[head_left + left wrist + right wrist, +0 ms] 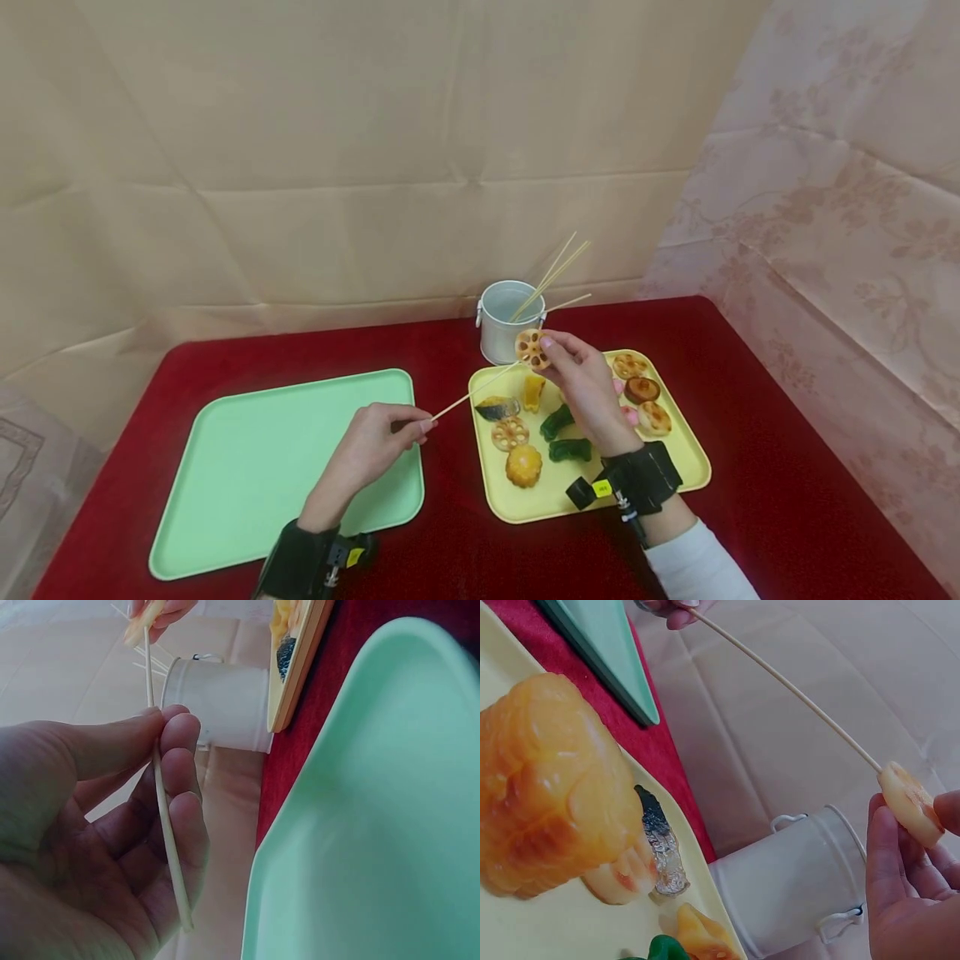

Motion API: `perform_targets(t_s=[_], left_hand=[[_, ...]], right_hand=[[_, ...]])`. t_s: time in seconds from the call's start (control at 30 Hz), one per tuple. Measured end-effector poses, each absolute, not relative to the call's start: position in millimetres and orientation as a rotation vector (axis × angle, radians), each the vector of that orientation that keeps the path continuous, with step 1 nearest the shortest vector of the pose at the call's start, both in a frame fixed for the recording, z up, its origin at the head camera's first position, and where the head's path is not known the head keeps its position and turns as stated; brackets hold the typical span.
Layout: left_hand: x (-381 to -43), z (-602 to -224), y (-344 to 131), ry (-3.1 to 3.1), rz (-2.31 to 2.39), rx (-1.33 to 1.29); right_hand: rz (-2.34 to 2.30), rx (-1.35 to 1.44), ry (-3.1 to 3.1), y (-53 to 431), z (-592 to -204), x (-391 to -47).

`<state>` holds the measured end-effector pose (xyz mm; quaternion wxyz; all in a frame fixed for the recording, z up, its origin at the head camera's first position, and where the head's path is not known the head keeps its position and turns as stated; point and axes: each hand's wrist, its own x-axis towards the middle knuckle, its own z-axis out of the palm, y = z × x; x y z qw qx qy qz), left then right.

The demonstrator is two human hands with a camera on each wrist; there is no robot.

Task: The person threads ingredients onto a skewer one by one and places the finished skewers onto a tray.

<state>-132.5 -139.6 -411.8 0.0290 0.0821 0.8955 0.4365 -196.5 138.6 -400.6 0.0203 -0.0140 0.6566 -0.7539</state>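
Red cloth (pixel 450 500) below, bamboo skewer (pixel 472 393) at lotus root slice (pixel 532 349)

Head view: your left hand (pixel 375 446) pinches the bamboo skewer, your right hand (pixel 588 387) the lotus root slice, raised over the yellow tray (pixel 517 508). Spare skewers (pixel 558 271) lean in the white pail (pixel 498 342), probably for easy reach.

Left wrist view: the shaft's tail lies along your fingers, seemingly to steady its aim.

Right wrist view: the skewer reaches the slice's rim, how deep you cannot tell; your grip likely avoids the point.
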Motion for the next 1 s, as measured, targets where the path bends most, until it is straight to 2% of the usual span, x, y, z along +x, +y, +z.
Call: perform_targets(t_s=[0.63,1.0], left_hand=[[-132.5,-419.3,-126.9,2.705,1.422,0.328],[-131.6,-423.2,-114.4,2.721,1.508,0.379]], right_hand=[[-2.239,-0.038,2.017,131.8,-401.8,-186.2],[-2.17,-0.124,2.047,125.2,-406.5,-181.1]])
